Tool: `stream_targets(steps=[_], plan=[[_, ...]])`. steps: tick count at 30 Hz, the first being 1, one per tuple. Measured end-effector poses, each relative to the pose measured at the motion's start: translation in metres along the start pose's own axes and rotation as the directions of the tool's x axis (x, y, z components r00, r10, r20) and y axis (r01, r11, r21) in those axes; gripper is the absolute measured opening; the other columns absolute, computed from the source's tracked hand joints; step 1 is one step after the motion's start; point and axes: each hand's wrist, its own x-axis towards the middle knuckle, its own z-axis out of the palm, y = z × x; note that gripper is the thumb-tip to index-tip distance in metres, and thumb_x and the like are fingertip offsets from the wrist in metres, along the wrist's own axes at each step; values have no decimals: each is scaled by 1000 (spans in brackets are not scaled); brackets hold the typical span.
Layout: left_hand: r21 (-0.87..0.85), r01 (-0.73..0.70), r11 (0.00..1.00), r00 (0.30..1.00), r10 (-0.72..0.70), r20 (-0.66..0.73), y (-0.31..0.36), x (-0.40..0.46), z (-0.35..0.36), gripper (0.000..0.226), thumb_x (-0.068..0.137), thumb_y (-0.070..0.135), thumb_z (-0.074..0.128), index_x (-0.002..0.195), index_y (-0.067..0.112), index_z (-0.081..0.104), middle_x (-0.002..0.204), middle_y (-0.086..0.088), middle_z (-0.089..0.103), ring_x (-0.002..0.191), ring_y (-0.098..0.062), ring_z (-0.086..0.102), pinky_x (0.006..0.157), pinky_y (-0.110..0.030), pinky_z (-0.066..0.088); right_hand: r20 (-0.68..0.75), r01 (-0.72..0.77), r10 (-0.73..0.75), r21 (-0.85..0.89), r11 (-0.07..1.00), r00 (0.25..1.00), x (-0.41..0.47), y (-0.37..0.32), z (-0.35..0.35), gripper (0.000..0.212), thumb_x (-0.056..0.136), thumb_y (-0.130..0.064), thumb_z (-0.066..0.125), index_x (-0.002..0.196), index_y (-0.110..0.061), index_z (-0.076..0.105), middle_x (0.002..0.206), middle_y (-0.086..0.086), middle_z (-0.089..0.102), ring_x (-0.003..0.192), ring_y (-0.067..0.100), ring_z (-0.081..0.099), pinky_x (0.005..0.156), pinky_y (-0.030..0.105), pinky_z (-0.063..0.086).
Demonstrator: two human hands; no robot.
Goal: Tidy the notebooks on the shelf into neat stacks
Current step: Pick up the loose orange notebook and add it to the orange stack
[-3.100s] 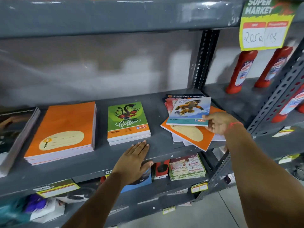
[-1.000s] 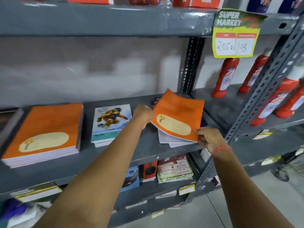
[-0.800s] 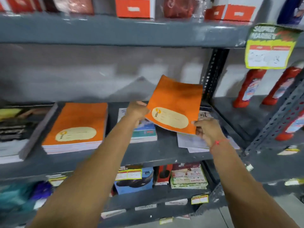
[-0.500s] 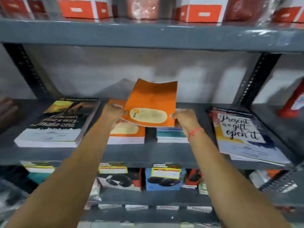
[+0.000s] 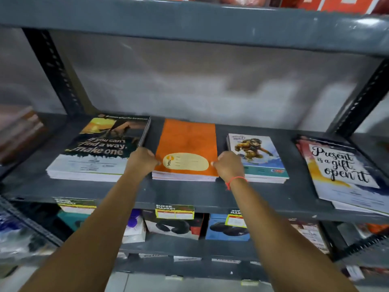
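An orange notebook (image 5: 188,142) with a cream oval label lies flat on top of the orange stack, in the middle of the grey shelf (image 5: 189,194). My left hand (image 5: 143,162) pinches its left edge and my right hand (image 5: 228,165) pinches its right edge. Left of it sits a stack with a dark cover (image 5: 105,148) reading "If you can't find a way, make one". To the right is a stack with a cartoon figure cover (image 5: 255,159). Farther right, a loose pile topped by a "Present is a gift open it" cover (image 5: 341,167) overhangs the shelf's front edge.
The shelf above (image 5: 189,24) hangs low over the notebooks and carries orange boxes. Black perforated uprights (image 5: 54,70) stand at the left and at the right (image 5: 362,98). The shelf below holds boxed goods (image 5: 227,228) and yellow price tags (image 5: 174,211).
The orange notebook, taken from the messy right-hand pile and carried leftward in both hands, has come down from a raised tilt to lie flat on the orange stack. The view has shifted left.
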Motion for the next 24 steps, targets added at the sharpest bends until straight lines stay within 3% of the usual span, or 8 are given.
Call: stream_targets(steps=[2, 4, 6, 8, 11, 17, 21, 24], plan=[[107, -9, 994, 999, 5, 34, 5, 3, -6, 19, 76, 16, 68, 81, -2, 67, 72, -11, 58, 74, -28, 56, 66, -31, 42, -51, 45, -49, -63, 997, 997, -4, -3, 1, 7, 84, -12, 55, 85, -7, 60, 88, 11, 63, 84, 30, 60, 65, 28, 44], [240, -11, 971, 1000, 7, 18, 14, 2, -7, 23, 77, 17, 67, 92, -1, 65, 79, -10, 58, 84, -30, 59, 69, -34, 44, -95, 68, -77, -96, 993, 992, -6, -4, -2, 23, 86, -12, 53, 107, -8, 59, 109, 13, 65, 99, 32, 62, 75, 32, 47], [331, -35, 943, 995, 62, -71, 27, -4, -3, 22, 80, 14, 61, 100, 5, 63, 96, -12, 62, 100, -33, 60, 75, -38, 47, -140, 81, -91, -77, 994, 986, -8, -2, -12, 29, 87, -15, 53, 115, -8, 57, 118, 15, 62, 107, 33, 60, 83, 34, 48], [343, -146, 928, 973, 197, -117, 47, -9, 8, 27, 83, 15, 54, 107, 7, 63, 113, -16, 62, 109, -35, 58, 83, -42, 50, -203, 84, -95, -62, 995, 975, -9, 6, -31, 26, 87, -17, 52, 110, -8, 59, 116, 18, 62, 108, 35, 59, 84, 35, 47], [242, -347, 906, 926, 373, -66, 85, -21, 33, 27, 84, 18, 53, 104, 4, 64, 118, -18, 62, 108, -35, 59, 86, -38, 48, -330, 55, -65, -38, 998, 942, -12, 26, -61, 25, 86, -13, 47, 105, -11, 64, 114, 18, 65, 105, 36, 60, 83, 35, 49], [-51, -611, 790, 778, 611, 149, 187, -90, 123, 25, 85, 12, 52, 93, 6, 74, 109, -16, 70, 103, -31, 61, 70, -27, 37, -462, -96, 95, 22, 995, 882, -15, 115, -138, 28, 90, -12, 44, 106, -7, 66, 112, 21, 66, 99, 39, 62, 77, 36, 50], [-143, -563, 814, 748, 576, 332, 231, -133, 196, 25, 86, 14, 56, 96, -2, 71, 107, -20, 71, 103, -34, 64, 86, -35, 51, -474, -237, 203, -12, 971, 857, -15, 182, -179, 26, 86, -9, 44, 99, -3, 65, 110, 25, 67, 103, 41, 60, 81, 38, 49], [-95, -471, 877, 778, 464, 423, 254, -153, 241, 29, 86, 14, 55, 100, -9, 65, 111, -27, 67, 101, -37, 64, 78, -39, 50, -430, -368, 337, 10, 930, 838, -15, 237, -206, 35, 86, -15, 45, 115, -2, 60, 119, 25, 62, 110, 41, 56, 90, 42, 48]])
